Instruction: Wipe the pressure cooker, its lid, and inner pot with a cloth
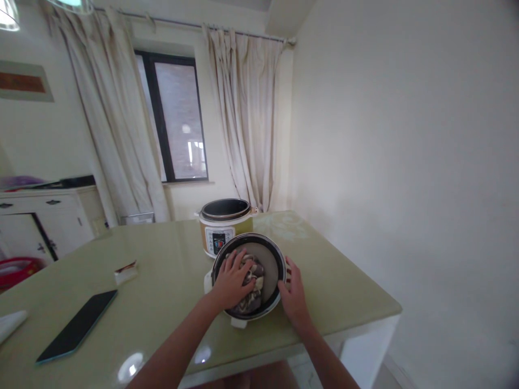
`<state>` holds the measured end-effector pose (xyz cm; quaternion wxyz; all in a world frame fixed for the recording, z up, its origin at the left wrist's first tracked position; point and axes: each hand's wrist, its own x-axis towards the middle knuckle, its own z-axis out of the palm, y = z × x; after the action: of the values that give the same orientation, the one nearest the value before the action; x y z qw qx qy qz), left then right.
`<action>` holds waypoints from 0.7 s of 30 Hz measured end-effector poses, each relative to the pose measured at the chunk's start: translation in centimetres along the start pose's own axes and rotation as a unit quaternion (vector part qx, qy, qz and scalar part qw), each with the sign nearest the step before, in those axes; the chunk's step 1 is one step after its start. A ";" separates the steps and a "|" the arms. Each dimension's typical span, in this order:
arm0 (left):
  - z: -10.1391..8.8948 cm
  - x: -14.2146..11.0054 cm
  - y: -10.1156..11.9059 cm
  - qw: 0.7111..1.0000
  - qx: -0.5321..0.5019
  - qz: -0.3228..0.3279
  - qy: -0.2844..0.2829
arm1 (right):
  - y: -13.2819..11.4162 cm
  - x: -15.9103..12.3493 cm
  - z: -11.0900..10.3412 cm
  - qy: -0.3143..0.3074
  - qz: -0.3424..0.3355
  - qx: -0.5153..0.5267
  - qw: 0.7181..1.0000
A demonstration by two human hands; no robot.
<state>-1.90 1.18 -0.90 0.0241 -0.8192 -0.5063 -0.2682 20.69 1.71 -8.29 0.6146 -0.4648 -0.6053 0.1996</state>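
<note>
Head: cloth (pixel 255 297) under left hand (pixel 232 282)

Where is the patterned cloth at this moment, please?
In the head view, the patterned cloth lies inside the upturned cooker lid, toward its left side and under the left hand, in front of the electric cooker.

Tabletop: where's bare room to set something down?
Bare: the tabletop between the dark slab and small packet on the left and the cooker and lid; also from the right hand to the right edge. Crowded: the middle, with the lid, patterned bundle and left hand close in front of the cooker.
</note>
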 end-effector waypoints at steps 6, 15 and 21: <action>-1.2 -1.3 -1.2 0.976 -0.138 -0.028 0.165 | -0.5 -0.2 -0.8 0.040 -0.138 -0.139 0.980; 3.1 -4.8 -7.7 0.826 -0.358 -0.354 0.252 | -0.2 -0.1 -1.2 0.029 -0.183 -0.216 0.959; 3.9 -4.2 -7.0 0.817 -0.432 -0.324 0.203 | -2.4 1.2 -2.2 -0.016 -0.178 -0.259 0.949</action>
<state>-7.56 2.36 -7.84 -0.3179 -0.4612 -0.5584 -0.6119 22.21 0.80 -5.26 0.4888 -0.4895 -0.7189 -0.0689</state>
